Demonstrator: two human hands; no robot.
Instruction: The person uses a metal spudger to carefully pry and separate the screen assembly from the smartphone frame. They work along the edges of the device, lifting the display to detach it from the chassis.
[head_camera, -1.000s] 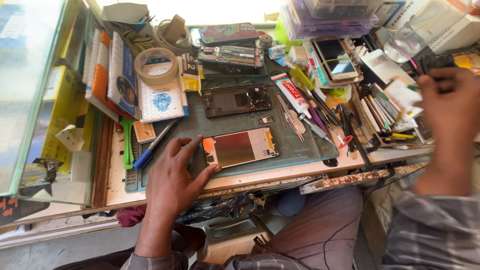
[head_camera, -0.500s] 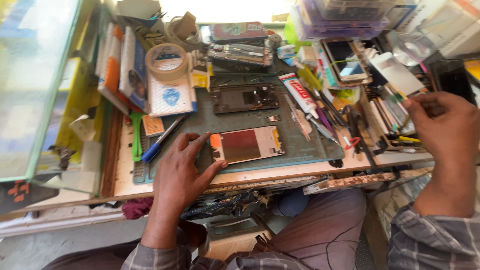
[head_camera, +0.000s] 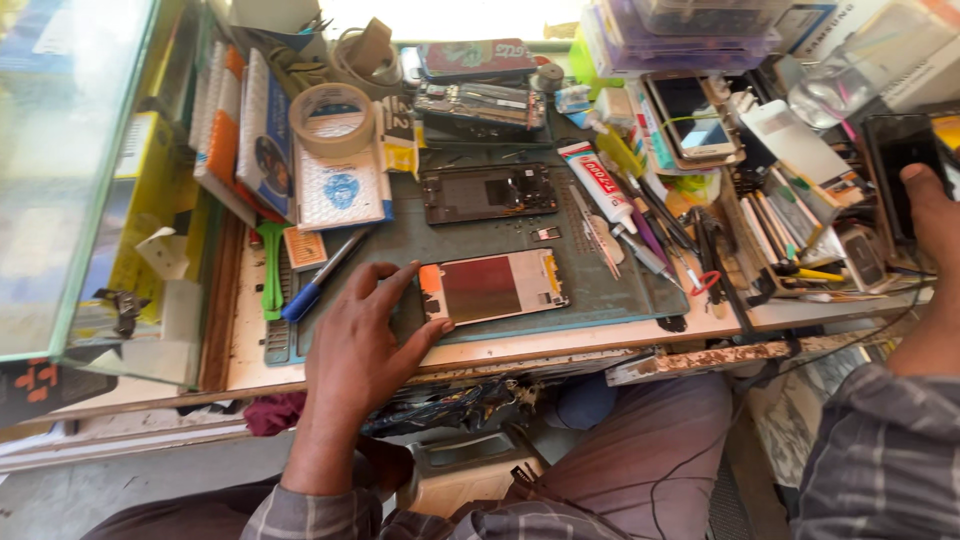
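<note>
My left hand (head_camera: 360, 340) lies flat with fingers spread on the grey-green work mat (head_camera: 600, 290). Its thumb touches the left edge of a phone display panel (head_camera: 495, 287), reddish with an orange corner, lying face down near the front edge. Behind the panel lies a dark phone frame (head_camera: 490, 192) with its inside exposed. At the far right edge, my right hand (head_camera: 935, 215) is partly cut off. Its thumb rests on the edge of a black phone (head_camera: 890, 160), which it seems to grip.
A white glue tube (head_camera: 598, 185), tweezers and several small tools lie right of the mat. A tape roll (head_camera: 332, 118), a blue pen (head_camera: 320, 275) and a green tool (head_camera: 271, 265) sit left. A glass case (head_camera: 70, 150) stands at far left. Phones and boxes crowd the back.
My right hand moved further right and down toward the frame edge, onto the black phone. My left hand stayed on the mat beside the display panel.
</note>
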